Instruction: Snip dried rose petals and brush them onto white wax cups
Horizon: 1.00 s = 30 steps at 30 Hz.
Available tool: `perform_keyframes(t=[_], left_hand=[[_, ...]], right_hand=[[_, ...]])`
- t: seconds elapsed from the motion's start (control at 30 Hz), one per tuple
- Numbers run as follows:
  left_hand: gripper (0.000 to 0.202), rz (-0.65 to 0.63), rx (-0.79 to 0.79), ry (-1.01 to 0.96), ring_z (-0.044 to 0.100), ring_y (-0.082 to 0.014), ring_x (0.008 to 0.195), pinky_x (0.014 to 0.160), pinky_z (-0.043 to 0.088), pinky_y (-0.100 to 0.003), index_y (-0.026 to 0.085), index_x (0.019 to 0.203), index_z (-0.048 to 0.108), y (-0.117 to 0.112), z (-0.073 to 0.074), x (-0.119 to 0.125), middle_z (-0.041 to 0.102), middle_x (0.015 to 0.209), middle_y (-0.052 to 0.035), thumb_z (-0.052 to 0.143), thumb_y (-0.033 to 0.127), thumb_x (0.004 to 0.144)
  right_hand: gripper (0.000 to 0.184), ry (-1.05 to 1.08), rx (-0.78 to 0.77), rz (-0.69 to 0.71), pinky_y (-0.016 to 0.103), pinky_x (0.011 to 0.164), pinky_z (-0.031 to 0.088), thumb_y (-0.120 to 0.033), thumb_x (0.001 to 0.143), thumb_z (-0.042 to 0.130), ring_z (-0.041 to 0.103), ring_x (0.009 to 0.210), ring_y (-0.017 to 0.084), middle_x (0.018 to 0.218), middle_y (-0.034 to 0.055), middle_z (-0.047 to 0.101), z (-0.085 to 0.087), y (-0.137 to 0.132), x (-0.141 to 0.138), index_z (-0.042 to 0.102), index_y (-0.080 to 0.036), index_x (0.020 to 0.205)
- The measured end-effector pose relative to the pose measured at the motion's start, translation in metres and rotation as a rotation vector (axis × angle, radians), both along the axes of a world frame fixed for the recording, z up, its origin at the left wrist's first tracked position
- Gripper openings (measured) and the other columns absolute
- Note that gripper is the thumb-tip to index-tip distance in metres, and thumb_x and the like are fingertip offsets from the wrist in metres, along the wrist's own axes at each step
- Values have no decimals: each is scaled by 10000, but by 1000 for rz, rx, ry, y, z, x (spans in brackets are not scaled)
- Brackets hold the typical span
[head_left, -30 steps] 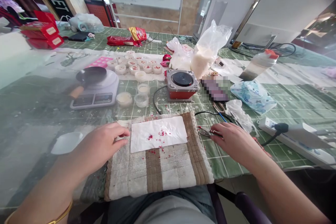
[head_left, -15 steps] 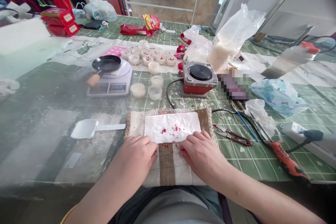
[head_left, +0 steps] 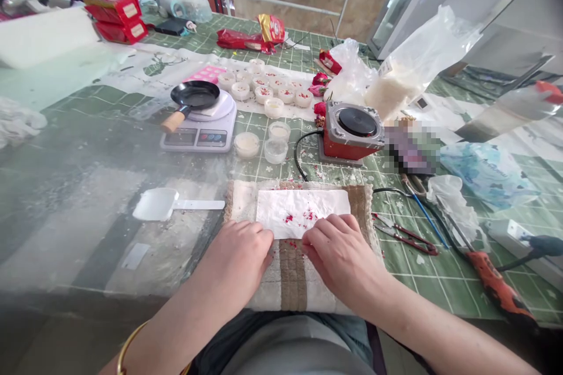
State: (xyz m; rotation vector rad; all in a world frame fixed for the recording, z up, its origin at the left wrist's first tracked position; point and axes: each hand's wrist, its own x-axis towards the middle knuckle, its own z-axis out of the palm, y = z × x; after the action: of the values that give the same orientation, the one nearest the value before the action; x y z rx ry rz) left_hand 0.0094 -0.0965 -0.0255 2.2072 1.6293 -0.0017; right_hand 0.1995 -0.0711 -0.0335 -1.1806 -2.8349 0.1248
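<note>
A rectangular sheet of white tissue [head_left: 277, 205] lies on a folded beige and brown towel [head_left: 294, 281] in front of me. Small red petal bits [head_left: 308, 215] are scattered on the sheet and just below its near edge. My left hand [head_left: 244, 249] rests on the towel at the sheet's near left corner, fingers curled in. Over the near right corner lies my right hand [head_left: 341, 246], its fingers bent and close together. The fingertips of both hands are turned down and hidden, so whether they pinch the tissue does not show.
Left are a white scoop [head_left: 158, 205] and a small black pan [head_left: 193, 96] on a kitchen scale [head_left: 215, 137]. Behind the towel stand several small cups [head_left: 247, 145] and a red electric hot plate [head_left: 347, 143]. Thread snips [head_left: 409, 237] and an orange-handled tool [head_left: 497, 281] lie right.
The camera view has turned slightly left, so the scene sits further right. My right hand has shifted a little left over the tissue; my left hand stays by its corner.
</note>
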Motion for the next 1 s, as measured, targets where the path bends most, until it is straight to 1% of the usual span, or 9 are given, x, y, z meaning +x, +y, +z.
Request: perform_keyframes(t=[0.13,0.4,0.5,0.57,0.63,0.7,0.8,0.9,1.0], left_hand=[[128,-1,16,-1,592,-237,790,734,447,-407,168,724,588,0,1,-1,642,776,-57,491,116,789],[133,5,41,-32,588,-215,745,695,441,-366,172,686,580,0,-2,-2,640,736,-53,503,119,780],[125,18,17,-71,587,-218,750,702,433,-366,171,691,585,0,-1,-5,640,738,-50,518,148,793],[150,25,-10,-124,586,-206,745,700,427,-353,178,705,595,0,3,-9,637,733,-34,500,170,821],[184,55,-27,-164,586,-192,747,701,423,-337,190,737,613,2,8,-16,637,738,-17,468,179,848],[199,114,-17,-169,587,-189,765,702,421,-326,198,770,628,6,13,-23,638,767,-11,450,187,860],[172,189,51,-157,589,-194,815,708,426,-318,193,889,628,18,19,-31,631,936,-27,463,223,854],[257,201,74,-117,594,-187,796,691,434,-316,192,1065,581,35,20,-33,587,1105,-47,466,235,839],[300,171,22,-44,603,-201,786,693,434,-327,191,1094,572,51,16,-32,588,1111,-71,478,249,815]], right_hand=[[119,-19,3,57,336,732,267,-177,853,513,466,740,189,733,24,564,1,1,-9,541,-191,738],[117,-53,33,92,344,745,276,-168,859,484,460,757,200,766,31,568,-4,5,-19,534,-194,757],[128,-64,28,117,348,748,275,-155,860,472,459,748,194,765,38,570,0,7,-19,538,-186,755],[137,-30,12,81,341,745,276,-170,873,466,462,747,186,755,31,572,7,12,-14,548,-187,765],[165,20,17,2,339,755,275,-208,894,454,474,756,180,747,23,582,15,21,-6,563,-188,772],[197,48,32,-76,344,770,270,-264,900,467,493,766,179,734,19,600,21,30,1,579,-187,758],[216,52,31,-110,353,791,267,-308,881,511,514,767,180,708,14,628,23,41,7,598,-187,725],[194,81,-25,-63,345,799,283,-223,894,478,534,783,173,735,15,660,21,46,11,630,-195,777],[210,134,-76,-68,344,816,314,-137,886,439,555,843,178,841,26,681,21,48,22,638,-196,914]])
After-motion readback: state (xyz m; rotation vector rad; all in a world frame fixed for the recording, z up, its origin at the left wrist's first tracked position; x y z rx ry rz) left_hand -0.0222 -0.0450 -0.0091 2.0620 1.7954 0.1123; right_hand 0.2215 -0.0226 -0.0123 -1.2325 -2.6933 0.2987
